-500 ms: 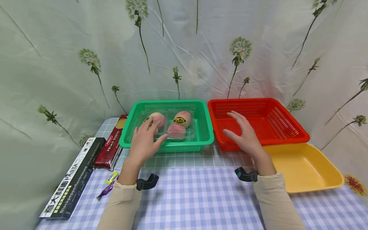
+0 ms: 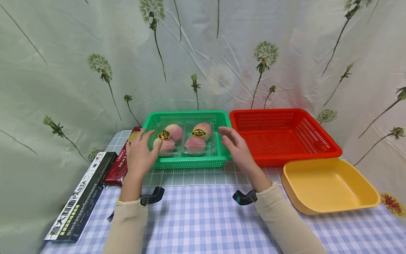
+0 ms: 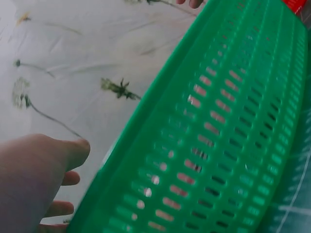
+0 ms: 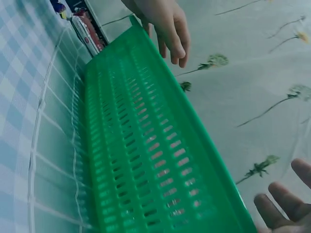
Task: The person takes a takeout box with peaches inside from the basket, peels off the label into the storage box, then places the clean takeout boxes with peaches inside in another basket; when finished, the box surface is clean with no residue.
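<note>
A green perforated plastic basket (image 2: 190,164) stands at the back of the table (image 2: 203,218), just beside a red perforated basket (image 2: 279,141) on its right. It looks light and stiff, with a little give in the walls; the rim at its two short ends is likely the firmest hold, and its load argues for keeping it level. The person's left hand (image 2: 138,155) is at its left end and the right hand (image 2: 239,148) at its right, fingers spread and gently bent, grasping nothing (whether either brushes the rim, I cannot tell). Inside, side by side, lie clear clamshell packs (image 2: 209,146), probably thin, slick and easily crushed, better cradled from beneath than squeezed. The peaches (image 2: 195,145) in them should be the main weight, and quick to bruise.

Counted, largest first: one red basket, one green, one yellow tray (image 2: 330,183), one black-and-white pasta box (image 2: 79,197), one red Primo Gusto packet (image 2: 118,173), two clamshell packs, two black wrist devices (image 2: 153,196), four peaches, two black-and-gold labels (image 2: 198,133). Small wrappers (image 2: 110,216) are mostly hidden by the left sleeve (image 2: 127,225), their number unclear.
</note>
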Tool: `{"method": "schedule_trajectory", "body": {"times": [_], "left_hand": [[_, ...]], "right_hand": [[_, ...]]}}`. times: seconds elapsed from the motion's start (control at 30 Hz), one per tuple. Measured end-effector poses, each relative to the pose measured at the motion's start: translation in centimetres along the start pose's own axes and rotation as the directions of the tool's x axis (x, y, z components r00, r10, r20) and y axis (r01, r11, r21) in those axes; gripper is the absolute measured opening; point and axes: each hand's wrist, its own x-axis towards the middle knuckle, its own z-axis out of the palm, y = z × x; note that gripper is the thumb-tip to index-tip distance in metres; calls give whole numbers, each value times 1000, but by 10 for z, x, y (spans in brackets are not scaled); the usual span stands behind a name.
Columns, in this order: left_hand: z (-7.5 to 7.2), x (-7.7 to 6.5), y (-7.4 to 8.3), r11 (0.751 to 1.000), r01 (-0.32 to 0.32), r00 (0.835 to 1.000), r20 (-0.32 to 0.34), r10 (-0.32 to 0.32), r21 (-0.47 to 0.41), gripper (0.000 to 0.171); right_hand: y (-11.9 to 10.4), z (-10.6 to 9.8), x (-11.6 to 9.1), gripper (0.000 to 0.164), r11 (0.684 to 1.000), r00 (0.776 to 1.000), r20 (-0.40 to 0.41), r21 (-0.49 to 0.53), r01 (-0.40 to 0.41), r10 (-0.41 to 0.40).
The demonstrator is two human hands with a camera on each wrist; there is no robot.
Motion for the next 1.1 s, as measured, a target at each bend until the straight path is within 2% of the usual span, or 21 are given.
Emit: {"method": "schedule_trajectory", "body": {"times": [0.1, 0.2, 0.33, 0.43, 0.57, 0.63, 0.73, 0.87, 0.97, 1.1], "left_hand": [[1, 2, -7, 999, 39, 999, -4, -40, -26, 51], [3, 3, -14, 992, 81, 997, -6, -81, -92, 50], [5, 5, -24, 964, 141, 990, 17, -141, -225, 49], [6, 6, -32, 913, 205, 979, 75, -191, -353, 49], [5, 6, -42, 800, 328, 944, 201, -262, -502, 53], [5, 6, -45, 755, 364, 930, 249, -268, -545, 56], [5, 6, -48, 717, 377, 924, 290, -249, -587, 57], [4, 6, -51, 693, 384, 920, 315, -232, -610, 57], [4, 6, -52, 683, 392, 917, 324, -234, -616, 55], [4, 4, -51, 673, 399, 914, 329, -238, -622, 54]], "right_hand": [[0, 8, 8, 38, 999, 998, -47, -1, -34, 34], [-1, 12, 14, 38, 997, 995, -79, -49, -57, 53], [-2, 15, 20, 38, 985, 993, -85, -143, -92, 80], [-2, 16, 26, 38, 974, 991, -80, -188, -124, 111], [-2, 20, 37, 38, 940, 979, -54, -272, -204, 197], [-3, 22, 43, 40, 915, 965, -39, -309, -258, 258], [-5, 24, 50, 49, 877, 939, -12, -352, -327, 345], [-6, 26, 58, 59, 853, 908, 31, -359, -380, 417], [-3, 28, 63, 63, 847, 882, 54, -312, -430, 468], [5, 32, 68, 67, 820, 834, 77, -254, -513, 546]]}}
